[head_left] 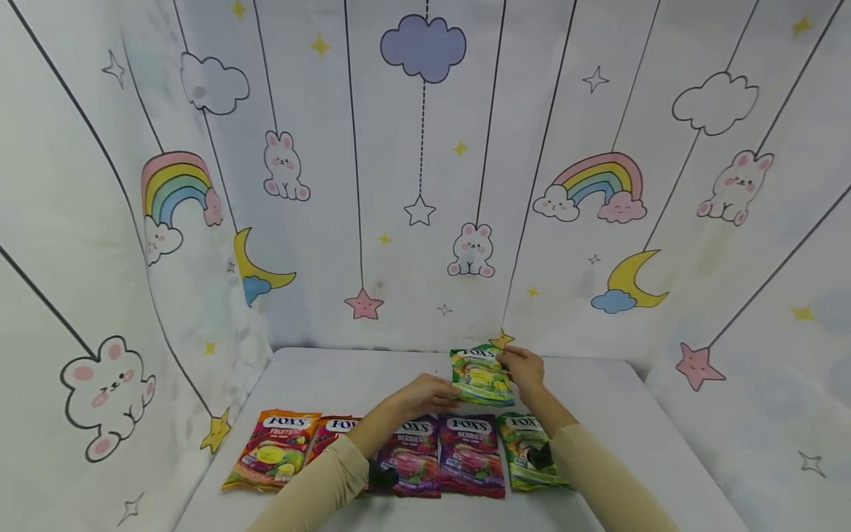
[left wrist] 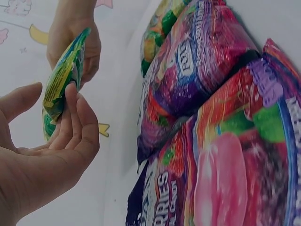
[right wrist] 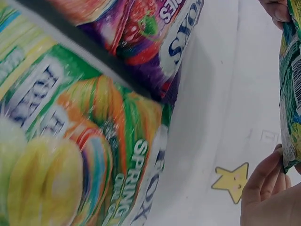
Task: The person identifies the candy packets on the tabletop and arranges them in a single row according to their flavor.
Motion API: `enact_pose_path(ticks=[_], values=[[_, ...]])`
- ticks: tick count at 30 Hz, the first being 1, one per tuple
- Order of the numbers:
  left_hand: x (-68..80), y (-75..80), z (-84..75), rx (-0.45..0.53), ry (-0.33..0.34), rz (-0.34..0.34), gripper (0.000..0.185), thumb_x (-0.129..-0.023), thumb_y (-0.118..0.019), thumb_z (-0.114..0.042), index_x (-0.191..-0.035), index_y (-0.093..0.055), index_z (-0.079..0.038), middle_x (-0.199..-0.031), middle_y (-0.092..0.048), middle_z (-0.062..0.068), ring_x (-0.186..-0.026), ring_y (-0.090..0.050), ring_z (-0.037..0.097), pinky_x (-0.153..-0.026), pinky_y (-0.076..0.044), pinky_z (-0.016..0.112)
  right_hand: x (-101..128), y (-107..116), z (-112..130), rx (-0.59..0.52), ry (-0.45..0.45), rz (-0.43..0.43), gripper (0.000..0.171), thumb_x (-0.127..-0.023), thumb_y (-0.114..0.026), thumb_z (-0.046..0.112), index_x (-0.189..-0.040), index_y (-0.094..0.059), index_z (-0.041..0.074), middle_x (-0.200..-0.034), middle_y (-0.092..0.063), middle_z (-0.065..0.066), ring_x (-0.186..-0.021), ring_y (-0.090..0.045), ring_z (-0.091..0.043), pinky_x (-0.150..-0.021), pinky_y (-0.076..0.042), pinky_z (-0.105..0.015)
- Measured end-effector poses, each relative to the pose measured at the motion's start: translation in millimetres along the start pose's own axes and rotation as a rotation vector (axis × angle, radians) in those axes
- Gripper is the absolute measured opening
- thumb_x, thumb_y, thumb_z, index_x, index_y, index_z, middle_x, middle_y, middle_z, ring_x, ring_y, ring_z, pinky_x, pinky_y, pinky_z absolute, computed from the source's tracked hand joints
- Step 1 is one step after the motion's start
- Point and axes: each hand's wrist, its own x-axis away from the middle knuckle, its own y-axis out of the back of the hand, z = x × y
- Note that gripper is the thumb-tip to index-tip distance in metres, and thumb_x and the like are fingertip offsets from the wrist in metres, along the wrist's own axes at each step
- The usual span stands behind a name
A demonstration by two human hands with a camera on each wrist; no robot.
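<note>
A green FOX'S candy bag (head_left: 482, 377) is held up over the far part of the table, its printed front towards the head camera. My right hand (head_left: 524, 369) pinches its upper right corner. At the lower left edge is my left hand (head_left: 428, 395); in the left wrist view the fingers (left wrist: 70, 122) lie against the bag's side, with the thumb (left wrist: 23, 99) standing apart from it. The right wrist view shows the bag's back (right wrist: 291, 94) with a barcode, and the right fingertips (right wrist: 268, 174) on its edge.
A row of candy bags lies nearer on the white table (head_left: 618, 399): an orange fruits bag (head_left: 272, 451), a red one (head_left: 326, 436) partly behind the left arm, two purple berries bags (head_left: 472, 454) and a green bag (head_left: 521, 443) partly behind the right arm. Printed cloth walls (head_left: 425, 281) surround the table.
</note>
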Motion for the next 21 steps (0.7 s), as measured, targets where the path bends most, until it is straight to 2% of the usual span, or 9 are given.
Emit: enact_pose_path(ticks=[8,15,21], values=[[-6.3,-19.0,-0.2,0.014,0.019,0.051,0.025,-0.103,-0.062,-0.009,-0.117,-0.068,0.011,-0.106,-0.075,0.013,-0.125,-0.063,0.044,-0.112,-0.043,0.058,1,21,-2,0.002,-0.003,-0.01,0.043,-0.097,-0.075,0.025,-0.135,-0.067,0.005,-0.128,-0.068,-0.017,-0.098,-0.065,-0.018,-0.075,-0.055,-0.025],[-8.6,-34.3,-0.5,-0.011,0.031,0.069,0.03,-0.102,-0.064,-0.012,-0.12,-0.069,0.011,-0.113,-0.075,0.017,-0.125,-0.063,0.044,-0.112,-0.044,0.057,3,37,-5,0.025,-0.012,-0.031,0.047,-0.097,-0.074,0.026,-0.138,-0.065,0.006,-0.132,-0.066,-0.018,-0.097,-0.065,-0.018,-0.073,-0.055,-0.025],[-13.0,-47.5,3.6,-0.011,0.041,0.089,0.029,-0.1,-0.066,-0.012,-0.119,-0.07,0.01,-0.113,-0.076,0.015,-0.126,-0.063,0.044,-0.113,-0.042,0.058,6,52,-9,0.053,-0.009,-0.035,0.046,-0.098,-0.074,0.027,-0.138,-0.065,0.006,-0.133,-0.065,-0.018,-0.098,-0.066,-0.019,-0.073,-0.056,-0.025]])
